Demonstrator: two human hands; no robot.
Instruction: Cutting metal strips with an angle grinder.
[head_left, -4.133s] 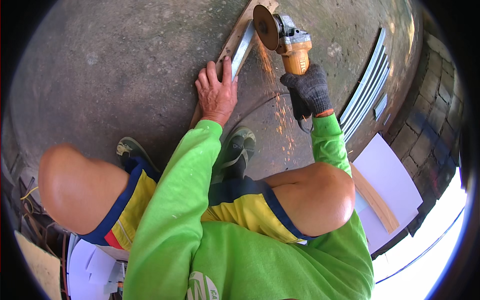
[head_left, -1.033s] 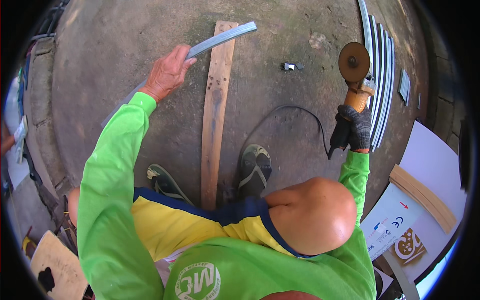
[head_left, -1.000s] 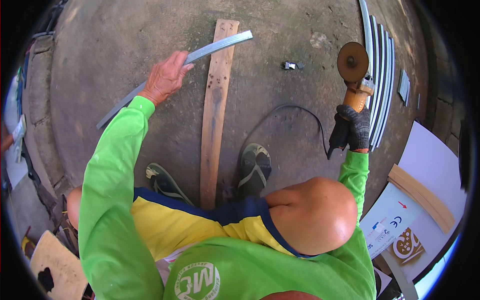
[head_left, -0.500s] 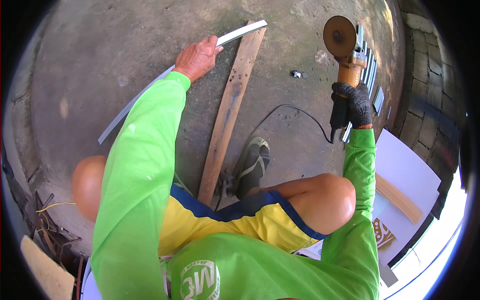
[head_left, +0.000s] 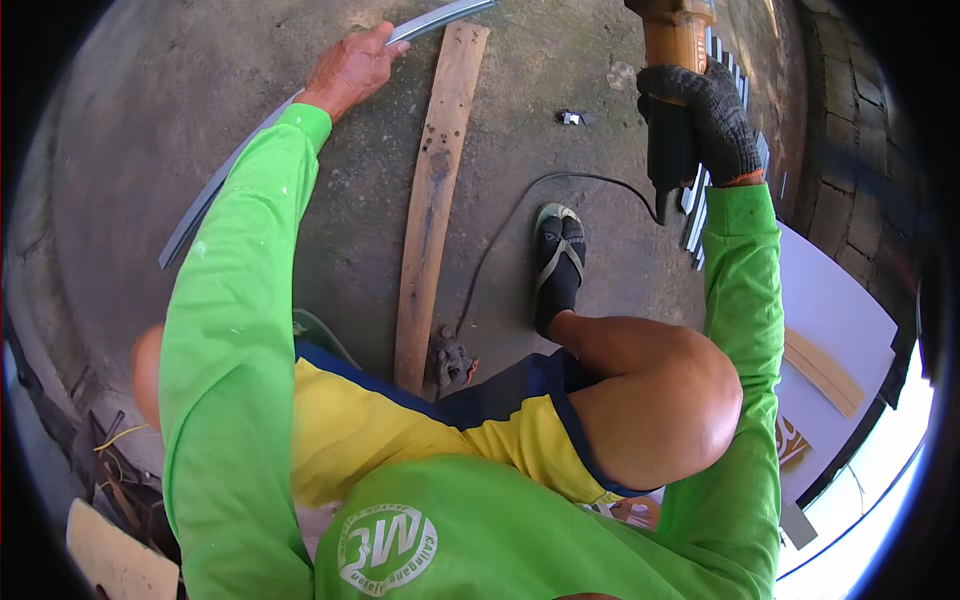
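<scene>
- a long metal strip [head_left: 440, 19] is held at the far left by the bare left hand [head_left: 350, 72], which is curled around it.
- an orange and black grinder [head_left: 678, 38] is gripped at the far right by the right hand [head_left: 708, 108]; its far end is out of view.
- a pause between cuts seems to be in hand, as the two are held well apart.
- for a new cut, the metal strip would need to be laid on the wooden board [head_left: 438, 185] and pressed down firmly.
- the metal strip is grey, thin and shiny; its bend may be made by the lens.
- the wooden board is flat and brown, dotted with dark holes.
- the right hand is covered by a knitted glove [head_left: 735, 142].
- the floor [head_left: 345, 230] is hard and stained.
</scene>
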